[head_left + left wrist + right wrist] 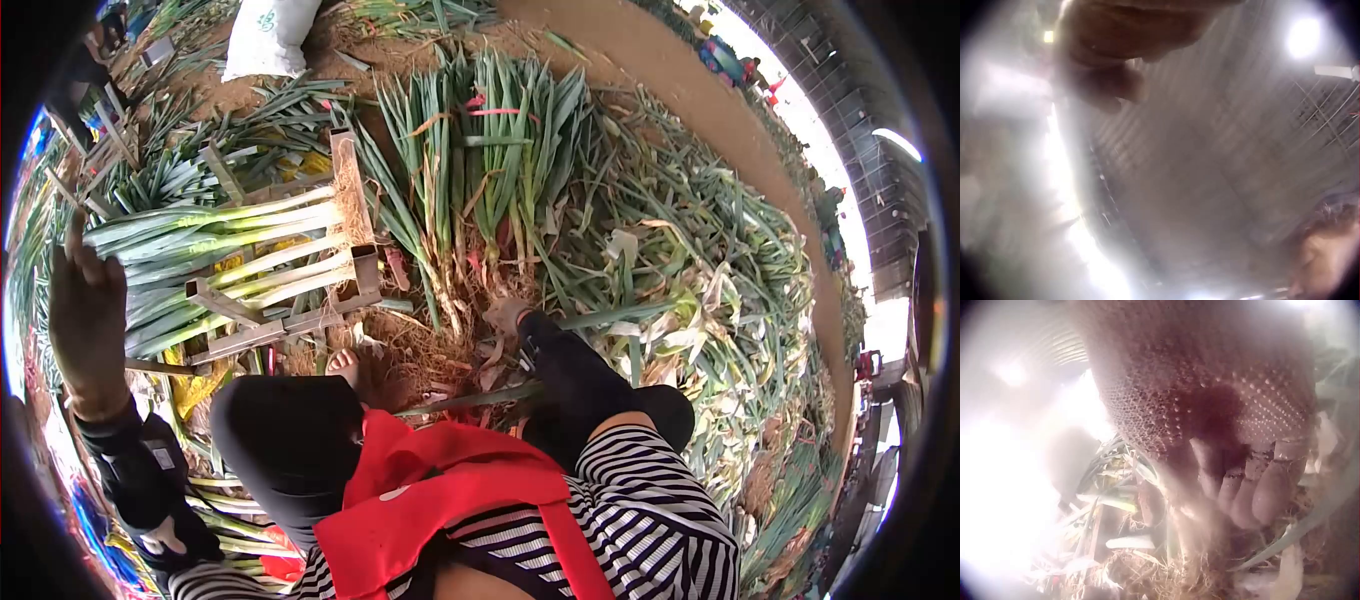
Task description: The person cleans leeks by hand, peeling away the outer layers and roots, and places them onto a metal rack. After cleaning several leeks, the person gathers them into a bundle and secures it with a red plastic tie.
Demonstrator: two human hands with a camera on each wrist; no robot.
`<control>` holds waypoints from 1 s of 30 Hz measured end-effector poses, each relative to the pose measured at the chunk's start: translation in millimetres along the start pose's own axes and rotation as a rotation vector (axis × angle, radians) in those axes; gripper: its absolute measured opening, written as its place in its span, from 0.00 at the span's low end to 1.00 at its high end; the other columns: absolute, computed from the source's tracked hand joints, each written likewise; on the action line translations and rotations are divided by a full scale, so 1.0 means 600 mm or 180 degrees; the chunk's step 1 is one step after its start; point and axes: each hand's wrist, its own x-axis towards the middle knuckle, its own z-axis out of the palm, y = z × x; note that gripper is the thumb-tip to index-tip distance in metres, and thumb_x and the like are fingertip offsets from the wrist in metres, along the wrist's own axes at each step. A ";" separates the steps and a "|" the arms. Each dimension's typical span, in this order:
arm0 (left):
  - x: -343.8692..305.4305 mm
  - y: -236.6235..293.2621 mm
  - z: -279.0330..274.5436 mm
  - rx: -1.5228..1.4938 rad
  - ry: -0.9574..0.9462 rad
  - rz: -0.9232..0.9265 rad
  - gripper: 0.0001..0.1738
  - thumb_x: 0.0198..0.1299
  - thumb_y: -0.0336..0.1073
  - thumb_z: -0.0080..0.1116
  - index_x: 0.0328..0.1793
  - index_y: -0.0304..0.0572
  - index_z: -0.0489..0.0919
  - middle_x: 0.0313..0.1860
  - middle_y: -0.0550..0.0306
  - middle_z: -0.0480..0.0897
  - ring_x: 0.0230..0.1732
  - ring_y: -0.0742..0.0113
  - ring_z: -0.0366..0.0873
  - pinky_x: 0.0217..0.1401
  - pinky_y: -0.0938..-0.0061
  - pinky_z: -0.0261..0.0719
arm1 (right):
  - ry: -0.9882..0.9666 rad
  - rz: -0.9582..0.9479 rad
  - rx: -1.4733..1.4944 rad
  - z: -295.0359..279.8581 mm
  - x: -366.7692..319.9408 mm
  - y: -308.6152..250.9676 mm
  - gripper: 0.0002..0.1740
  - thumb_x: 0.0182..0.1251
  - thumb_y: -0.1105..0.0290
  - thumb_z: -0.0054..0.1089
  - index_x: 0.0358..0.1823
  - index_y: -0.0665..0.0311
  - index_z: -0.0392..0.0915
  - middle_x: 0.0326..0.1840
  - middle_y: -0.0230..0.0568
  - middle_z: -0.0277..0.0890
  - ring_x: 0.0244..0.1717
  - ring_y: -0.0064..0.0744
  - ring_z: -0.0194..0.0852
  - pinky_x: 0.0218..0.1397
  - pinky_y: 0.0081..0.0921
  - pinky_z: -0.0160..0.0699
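Brown dirt floor, bare strip curving along far side and down right. Dark ridged roof overhead, thin beams crossing it. White tube light at upper right. Bright, washed-out side opening below roof edge. White sack on floor, green print on it. Left wrist view: roof blurred, round glare high right.

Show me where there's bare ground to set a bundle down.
The widest free patch is the brown strip curving between the leaf heap and the bright far side. A smaller one borders the white sack. Around the right hand, stalks and roots crowd everything.
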 end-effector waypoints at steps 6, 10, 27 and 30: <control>0.048 -0.187 0.219 -0.0888 -0.0754 -0.0710 0.23 0.73 0.38 0.41 0.67 0.28 0.62 0.34 0.59 0.79 0.33 0.70 0.75 0.48 0.70 0.74 | 0.0658 0.0228 0.0642 0.018 0.002 -0.044 0.24 0.66 0.49 0.54 0.46 0.64 0.79 0.36 0.48 0.78 0.34 0.41 0.75 0.42 0.39 0.75; 0.025 -0.323 0.212 -0.0524 -0.0038 -0.1547 0.19 0.70 0.39 0.47 0.59 0.31 0.72 0.30 0.62 0.80 0.30 0.71 0.79 0.40 0.70 0.81 | 0.1367 -0.0016 0.0204 0.050 0.047 -0.055 0.31 0.60 0.44 0.57 0.54 0.61 0.75 0.48 0.52 0.75 0.48 0.49 0.75 0.52 0.40 0.75; 0.055 -0.314 0.217 0.0223 -0.0169 -0.1136 0.18 0.71 0.40 0.45 0.56 0.34 0.75 0.27 0.64 0.72 0.28 0.73 0.70 0.42 0.72 0.73 | 0.1187 0.0075 0.0305 0.002 0.008 -0.183 0.33 0.57 0.64 0.60 0.62 0.69 0.61 0.53 0.52 0.72 0.48 0.48 0.75 0.53 0.38 0.75; 0.053 -0.313 0.221 0.0280 -0.0106 -0.1052 0.18 0.70 0.40 0.46 0.54 0.32 0.77 0.26 0.62 0.72 0.28 0.73 0.71 0.40 0.72 0.77 | 0.2303 -0.0785 0.0498 -0.002 -0.005 -0.184 0.33 0.52 0.63 0.63 0.58 0.69 0.63 0.50 0.54 0.73 0.50 0.51 0.74 0.54 0.40 0.74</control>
